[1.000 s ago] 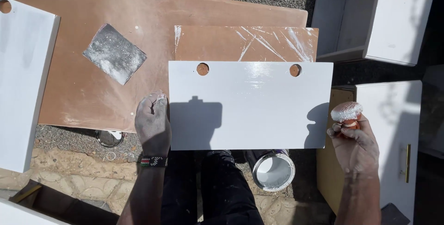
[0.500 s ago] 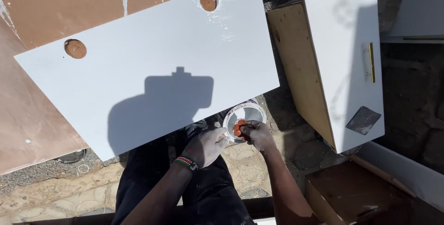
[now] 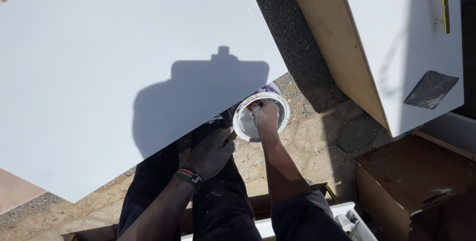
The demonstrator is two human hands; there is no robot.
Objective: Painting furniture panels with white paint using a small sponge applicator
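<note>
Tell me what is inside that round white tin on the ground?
The person's right hand reaches down into the tin, over pale white contents, apparently paint. The fingers and whatever they hold are hidden by the hand, and the white board covers the tin's upper edge.

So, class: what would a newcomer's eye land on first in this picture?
The big glossy white panel fills the upper left, with a dark head-and-shoulders shadow across it. Just below its lower edge, the right hand dips into an open white paint tin on the ground, while the left hand rests beside it. A scraper lies on another white board at right.
</note>
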